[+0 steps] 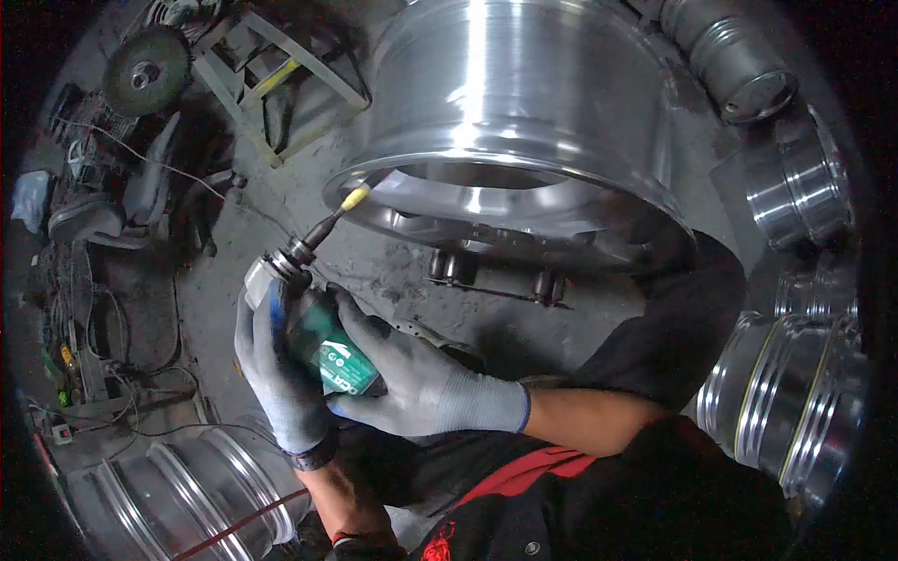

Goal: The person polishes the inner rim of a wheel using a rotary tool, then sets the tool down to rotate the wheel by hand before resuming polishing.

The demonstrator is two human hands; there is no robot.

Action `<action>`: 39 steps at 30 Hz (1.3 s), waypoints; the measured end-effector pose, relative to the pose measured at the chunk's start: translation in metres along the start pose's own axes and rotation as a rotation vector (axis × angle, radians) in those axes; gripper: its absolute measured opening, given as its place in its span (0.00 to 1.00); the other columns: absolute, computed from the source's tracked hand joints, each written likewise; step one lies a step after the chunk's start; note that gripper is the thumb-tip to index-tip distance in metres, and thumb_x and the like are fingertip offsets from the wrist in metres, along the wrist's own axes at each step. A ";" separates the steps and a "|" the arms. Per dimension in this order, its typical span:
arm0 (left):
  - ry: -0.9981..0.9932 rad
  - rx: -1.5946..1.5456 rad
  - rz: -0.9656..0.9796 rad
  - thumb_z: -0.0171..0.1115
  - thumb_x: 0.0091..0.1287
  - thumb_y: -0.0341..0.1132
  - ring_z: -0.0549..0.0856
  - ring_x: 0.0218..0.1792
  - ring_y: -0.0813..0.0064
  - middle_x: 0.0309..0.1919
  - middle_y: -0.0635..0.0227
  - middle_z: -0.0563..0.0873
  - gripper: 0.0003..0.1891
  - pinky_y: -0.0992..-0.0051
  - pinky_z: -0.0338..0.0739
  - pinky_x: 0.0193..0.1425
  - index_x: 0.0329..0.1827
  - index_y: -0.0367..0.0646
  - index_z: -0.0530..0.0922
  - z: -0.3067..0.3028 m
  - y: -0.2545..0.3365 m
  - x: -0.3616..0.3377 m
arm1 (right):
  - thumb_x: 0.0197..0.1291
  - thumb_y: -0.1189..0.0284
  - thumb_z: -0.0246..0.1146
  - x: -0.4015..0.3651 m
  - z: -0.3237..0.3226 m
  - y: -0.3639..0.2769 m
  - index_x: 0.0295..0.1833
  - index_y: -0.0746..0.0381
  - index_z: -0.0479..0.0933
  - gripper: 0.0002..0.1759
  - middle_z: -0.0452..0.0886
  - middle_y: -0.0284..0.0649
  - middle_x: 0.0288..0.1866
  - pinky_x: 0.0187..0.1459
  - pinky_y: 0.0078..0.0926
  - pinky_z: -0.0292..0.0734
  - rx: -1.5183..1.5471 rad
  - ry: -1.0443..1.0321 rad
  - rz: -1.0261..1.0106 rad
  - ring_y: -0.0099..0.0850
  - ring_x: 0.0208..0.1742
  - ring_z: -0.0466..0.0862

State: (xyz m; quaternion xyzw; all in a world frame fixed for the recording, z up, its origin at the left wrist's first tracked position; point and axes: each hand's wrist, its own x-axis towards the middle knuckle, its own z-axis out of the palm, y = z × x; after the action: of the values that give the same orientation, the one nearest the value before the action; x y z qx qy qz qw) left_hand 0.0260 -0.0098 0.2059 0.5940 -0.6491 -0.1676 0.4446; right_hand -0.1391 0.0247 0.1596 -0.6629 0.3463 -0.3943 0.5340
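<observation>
Leg: a dark trouser leg bends along the right, its knee near the big wheel's lower edge, so room is tight on that side.
Right hand: the gloved right hand is closed around the green body of the power tool.
Left hand: the gloved left hand, a dark band at its wrist, cups the tool's other side, fingers up by the metal neck; the two hands are close together on one tool.
Power tool: in front of the torso, angled up and forward; its yellow tip overlaps the left end of the wheel's lip in view, and whether they touch cannot be told.
Large wheel: the polished metal wheel stands ahead, its flared lower lip curving across the view, its opening toward the person.
Roller bracket: a dark bracket with rollers shows below that lip.
Floor: bare grey floor lies between tool and bracket, the widest open patch near the hands.
Left side: a pile of cables and gear borders the floor, with a round disc at its upper end; ribbed wheels lie at lower left.
Far edges: a metal frame stands beyond the tip; more shiny wheels line the right.
</observation>
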 end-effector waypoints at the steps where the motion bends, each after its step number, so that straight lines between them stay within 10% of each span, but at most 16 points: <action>1: 0.006 0.080 0.081 0.58 0.83 0.40 0.88 0.55 0.74 0.55 0.61 0.89 0.19 0.71 0.82 0.61 0.64 0.33 0.85 0.000 -0.005 0.001 | 0.68 0.62 0.76 0.000 0.000 0.001 0.90 0.78 0.40 0.63 0.66 0.76 0.80 0.80 0.52 0.71 -0.021 0.000 0.010 0.69 0.80 0.73; 3: 0.011 0.164 0.161 0.59 0.84 0.42 0.88 0.55 0.75 0.54 0.62 0.89 0.20 0.72 0.82 0.61 0.64 0.33 0.85 0.000 0.001 0.005 | 0.68 0.62 0.76 0.003 0.001 0.001 0.90 0.78 0.40 0.63 0.65 0.76 0.82 0.81 0.52 0.70 -0.038 -0.001 0.019 0.68 0.81 0.72; 6: 0.026 -0.371 -0.288 0.58 0.84 0.41 0.88 0.54 0.74 0.55 0.61 0.89 0.21 0.73 0.81 0.62 0.65 0.32 0.85 -0.002 0.021 0.008 | 0.68 0.62 0.76 0.003 0.009 0.004 0.90 0.78 0.39 0.63 0.63 0.75 0.83 0.81 0.52 0.70 0.012 -0.002 -0.024 0.67 0.81 0.72; 8: 0.022 -0.377 -0.315 0.57 0.84 0.42 0.88 0.54 0.75 0.53 0.62 0.89 0.21 0.73 0.81 0.62 0.64 0.32 0.85 -0.004 0.016 0.006 | 0.69 0.61 0.73 0.002 0.013 0.008 0.92 0.69 0.32 0.65 0.78 0.73 0.64 0.66 0.60 0.81 -0.023 0.023 -0.081 0.68 0.64 0.84; 18: -0.112 0.188 0.159 0.60 0.80 0.26 0.91 0.59 0.54 0.61 0.51 0.88 0.15 0.62 0.85 0.64 0.65 0.36 0.85 -0.004 -0.007 -0.005 | 0.69 0.63 0.74 -0.009 0.010 0.010 0.91 0.71 0.34 0.64 0.78 0.70 0.62 0.63 0.58 0.81 -0.074 0.124 -0.132 0.67 0.61 0.84; 24: -0.002 -0.345 -0.314 0.60 0.83 0.37 0.89 0.56 0.70 0.58 0.58 0.89 0.18 0.71 0.82 0.63 0.65 0.33 0.84 -0.009 0.010 -0.003 | 0.69 0.63 0.74 -0.006 0.005 0.002 0.91 0.72 0.34 0.64 0.77 0.72 0.63 0.63 0.59 0.81 -0.081 0.103 -0.209 0.67 0.62 0.84; 26: -0.010 -0.364 -0.300 0.61 0.80 0.32 0.89 0.56 0.70 0.57 0.59 0.90 0.16 0.69 0.82 0.64 0.65 0.34 0.85 -0.007 0.015 -0.002 | 0.68 0.63 0.77 -0.006 -0.003 -0.011 0.89 0.80 0.43 0.61 0.66 0.78 0.79 0.84 0.57 0.61 0.127 -0.053 0.029 0.70 0.83 0.68; 29: -0.011 -0.447 -0.323 0.62 0.77 0.26 0.89 0.56 0.69 0.57 0.61 0.91 0.15 0.68 0.82 0.66 0.64 0.35 0.86 -0.005 0.017 0.000 | 0.69 0.64 0.74 -0.008 0.011 0.000 0.91 0.72 0.32 0.65 0.76 0.74 0.65 0.65 0.59 0.80 -0.060 0.080 -0.118 0.68 0.64 0.83; 34: -0.083 -0.041 -0.048 0.63 0.75 0.23 0.87 0.59 0.70 0.58 0.61 0.90 0.17 0.68 0.81 0.67 0.65 0.36 0.86 -0.010 0.010 0.000 | 0.69 0.63 0.74 -0.005 0.012 0.005 0.91 0.72 0.31 0.65 0.76 0.75 0.65 0.67 0.58 0.80 -0.056 0.074 -0.150 0.69 0.65 0.82; 39: 0.010 -0.236 -0.180 0.61 0.77 0.26 0.87 0.58 0.68 0.57 0.60 0.89 0.13 0.68 0.80 0.66 0.61 0.34 0.85 -0.008 0.009 -0.005 | 0.69 0.63 0.74 -0.004 0.010 0.006 0.91 0.72 0.31 0.66 0.77 0.75 0.65 0.68 0.57 0.79 -0.103 0.033 -0.135 0.69 0.65 0.82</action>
State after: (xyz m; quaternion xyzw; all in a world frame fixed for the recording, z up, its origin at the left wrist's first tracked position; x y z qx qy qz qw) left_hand 0.0260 -0.0009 0.2145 0.5942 -0.5667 -0.2793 0.4977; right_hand -0.1321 0.0320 0.1522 -0.7048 0.3295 -0.4217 0.4657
